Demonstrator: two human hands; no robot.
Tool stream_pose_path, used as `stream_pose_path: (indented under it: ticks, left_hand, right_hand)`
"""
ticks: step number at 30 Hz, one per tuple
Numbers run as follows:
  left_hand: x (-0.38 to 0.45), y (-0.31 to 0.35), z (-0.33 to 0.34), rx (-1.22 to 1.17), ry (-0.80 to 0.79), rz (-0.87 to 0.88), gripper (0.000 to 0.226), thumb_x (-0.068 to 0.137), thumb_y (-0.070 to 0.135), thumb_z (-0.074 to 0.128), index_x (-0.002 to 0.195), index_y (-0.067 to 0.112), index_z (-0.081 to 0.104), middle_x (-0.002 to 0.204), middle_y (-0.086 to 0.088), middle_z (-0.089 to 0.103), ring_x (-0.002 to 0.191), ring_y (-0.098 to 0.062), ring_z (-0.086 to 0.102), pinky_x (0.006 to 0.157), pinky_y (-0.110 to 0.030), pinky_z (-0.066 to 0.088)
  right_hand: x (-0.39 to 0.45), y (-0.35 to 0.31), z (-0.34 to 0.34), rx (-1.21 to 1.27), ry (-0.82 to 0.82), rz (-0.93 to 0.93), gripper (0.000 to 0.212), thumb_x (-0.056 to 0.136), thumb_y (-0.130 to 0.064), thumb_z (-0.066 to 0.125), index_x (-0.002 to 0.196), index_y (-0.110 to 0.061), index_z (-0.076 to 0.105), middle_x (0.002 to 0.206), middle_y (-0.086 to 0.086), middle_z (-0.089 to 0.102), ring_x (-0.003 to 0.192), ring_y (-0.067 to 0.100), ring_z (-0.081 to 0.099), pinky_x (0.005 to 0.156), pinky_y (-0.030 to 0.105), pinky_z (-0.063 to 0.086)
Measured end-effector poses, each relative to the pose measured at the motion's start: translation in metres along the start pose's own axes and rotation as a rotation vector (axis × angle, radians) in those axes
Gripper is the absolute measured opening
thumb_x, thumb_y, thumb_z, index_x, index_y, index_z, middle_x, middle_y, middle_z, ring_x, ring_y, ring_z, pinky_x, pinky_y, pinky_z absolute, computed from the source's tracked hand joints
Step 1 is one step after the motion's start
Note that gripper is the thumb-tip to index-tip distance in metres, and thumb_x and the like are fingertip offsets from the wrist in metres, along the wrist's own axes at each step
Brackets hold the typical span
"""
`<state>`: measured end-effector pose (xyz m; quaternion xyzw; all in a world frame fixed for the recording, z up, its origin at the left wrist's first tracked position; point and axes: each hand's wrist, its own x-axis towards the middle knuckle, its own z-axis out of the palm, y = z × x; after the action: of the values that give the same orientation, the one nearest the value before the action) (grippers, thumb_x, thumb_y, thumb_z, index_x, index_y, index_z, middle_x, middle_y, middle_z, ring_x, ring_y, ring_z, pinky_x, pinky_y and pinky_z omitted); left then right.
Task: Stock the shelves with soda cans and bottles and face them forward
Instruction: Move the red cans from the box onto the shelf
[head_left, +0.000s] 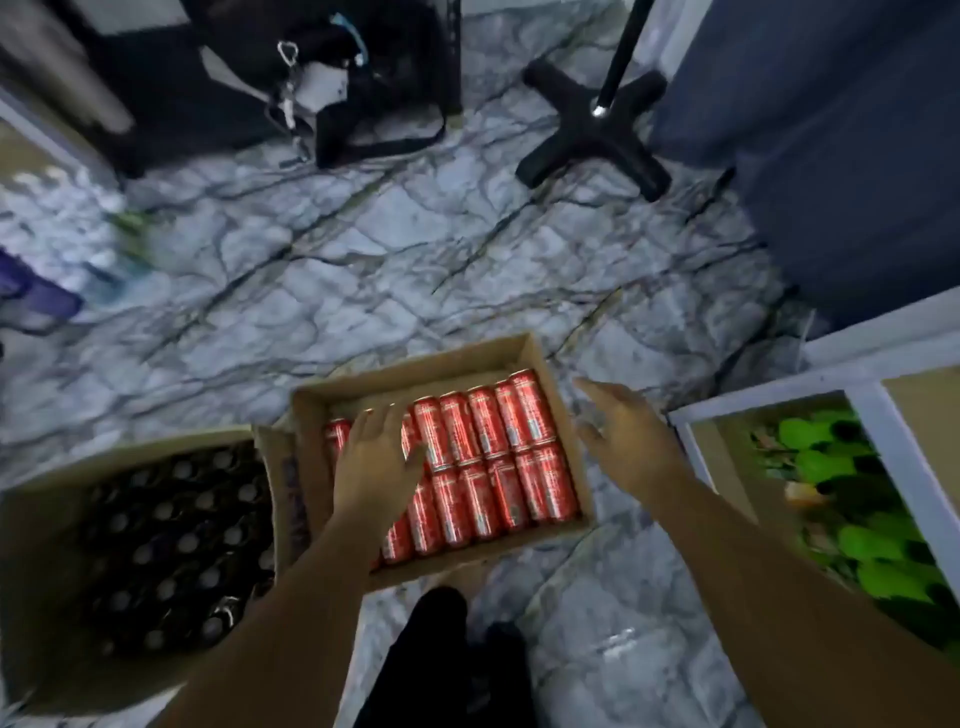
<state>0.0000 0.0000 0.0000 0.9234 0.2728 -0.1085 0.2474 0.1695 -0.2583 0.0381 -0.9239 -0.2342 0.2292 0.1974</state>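
A cardboard box (535, 358) on the marble floor holds several red soda cans (488, 457) lying on their sides in two rows. My left hand (376, 462) hovers over the left end of the cans, fingers straight and spread, holding nothing. My right hand (628, 436) is open at the box's right edge, fingers extended, also holding nothing. A second cardboard box (47, 530) at the lower left is packed with several dark bottles (176, 545) seen from above. At the right, a white shelf (883, 436) carries green bottles (857, 514).
A black cross-shaped stand base (597, 124) with a pole sits on the floor ahead. A black bag with straps (353, 93) lies at the top centre. A dark blue cabinet (831, 156) stands at the upper right. My dark trouser leg (436, 660) is below the can box.
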Motion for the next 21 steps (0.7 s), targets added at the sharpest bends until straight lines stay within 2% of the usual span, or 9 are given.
stream_pose_path:
  ticks: [4, 6, 9, 11, 13, 14, 16, 19, 21]
  left_hand:
    - [0.013, -0.082, 0.048, 0.025, -0.029, -0.184, 0.068, 0.096, 0.041, 0.06, 0.156, 0.025, 0.033, 0.161, -0.01, 0.036, 0.15, -0.037, 0.027, 0.12, -0.055, 0.028]
    - [0.015, -0.116, 0.072, 0.011, -0.044, -0.239, 0.072, 0.097, 0.043, 0.062, 0.159, 0.025, 0.03, 0.166, -0.012, 0.023, 0.154, -0.039, 0.013, 0.124, -0.056, 0.018]
    - [0.019, -0.148, 0.099, -0.062, -0.035, -0.287, 0.08, 0.095, 0.049, 0.062, 0.161, 0.034, 0.018, 0.171, -0.006, -0.001, 0.155, -0.038, -0.008, 0.123, -0.06, 0.007]
    - [0.021, -0.159, 0.111, -0.116, -0.034, -0.307, 0.083, 0.096, 0.05, 0.062, 0.16, 0.038, 0.01, 0.17, 0.0, -0.011, 0.155, -0.034, -0.012, 0.12, -0.063, 0.009]
    - [0.019, -0.165, 0.119, -0.134, -0.018, -0.312, 0.083, 0.097, 0.048, 0.06, 0.16, 0.038, 0.006, 0.169, 0.003, -0.015, 0.155, -0.03, -0.014, 0.119, -0.063, 0.009]
    - [0.017, -0.168, 0.122, -0.134, -0.007, -0.304, 0.083, 0.098, 0.047, 0.059, 0.161, 0.037, 0.006, 0.169, 0.003, -0.016, 0.156, -0.029, -0.014, 0.12, -0.063, 0.009]
    - [0.015, -0.171, 0.126, -0.116, 0.015, -0.291, 0.082, 0.098, 0.045, 0.06, 0.162, 0.034, 0.008, 0.169, 0.003, -0.016, 0.156, -0.028, -0.014, 0.12, -0.062, 0.009]
    - [0.017, -0.169, 0.129, -0.09, 0.014, -0.312, 0.081, 0.099, 0.041, 0.06, 0.162, 0.032, 0.01, 0.17, 0.001, -0.014, 0.155, -0.03, -0.014, 0.121, -0.062, 0.007]
    - [0.021, -0.164, 0.128, -0.094, 0.03, -0.33, 0.08, 0.098, 0.036, 0.062, 0.161, 0.031, 0.014, 0.17, 0.0, -0.012, 0.155, -0.033, -0.012, 0.121, -0.064, 0.008]
  right_hand:
    - [0.036, 0.032, 0.078, 0.029, -0.105, 0.061, 0.043, 0.096, -0.04, 0.052, 0.138, -0.033, 0.051, 0.121, 0.008, 0.063, 0.11, 0.031, 0.061, 0.091, 0.044, 0.053]
    - [0.054, 0.05, 0.112, 0.037, -0.152, 0.126, 0.04, 0.095, -0.039, 0.052, 0.134, -0.029, 0.056, 0.123, 0.012, 0.062, 0.112, 0.035, 0.06, 0.093, 0.043, 0.051]
    - [0.074, 0.072, 0.147, 0.069, -0.116, 0.176, 0.055, 0.093, -0.027, 0.063, 0.146, -0.023, 0.048, 0.133, 0.017, 0.055, 0.119, 0.038, 0.056, 0.098, 0.047, 0.046]
    - [0.085, 0.083, 0.162, 0.177, -0.094, 0.267, 0.046, 0.099, -0.018, 0.06, 0.143, -0.015, 0.051, 0.124, 0.015, 0.06, 0.111, 0.028, 0.062, 0.087, 0.029, 0.046]
    - [0.094, 0.084, 0.177, 0.359, -0.122, 0.337, 0.038, 0.103, -0.029, 0.052, 0.13, -0.003, 0.061, 0.102, 0.013, 0.07, 0.08, 0.006, 0.068, 0.067, 0.008, 0.045]
    - [0.098, 0.086, 0.184, 0.352, -0.109, 0.33, 0.041, 0.102, -0.037, 0.051, 0.119, -0.003, 0.065, 0.086, 0.007, 0.071, 0.066, 0.002, 0.068, 0.059, 0.006, 0.046]
    - [0.092, 0.097, 0.179, 0.361, -0.077, 0.371, 0.028, 0.098, -0.039, 0.061, 0.101, -0.013, 0.071, 0.074, -0.003, 0.072, 0.061, 0.003, 0.069, 0.057, 0.019, 0.056]
    - [0.098, 0.129, 0.177, 0.369, -0.046, 0.329, 0.012, 0.088, -0.041, 0.073, 0.098, -0.035, 0.075, 0.083, -0.008, 0.067, 0.075, -0.005, 0.064, 0.078, 0.021, 0.052]
    - [0.099, 0.138, 0.166, 0.454, -0.031, 0.393, 0.024, 0.079, -0.044, 0.078, 0.089, -0.022, 0.074, 0.086, -0.001, 0.065, 0.074, 0.003, 0.065, 0.078, 0.025, 0.054]
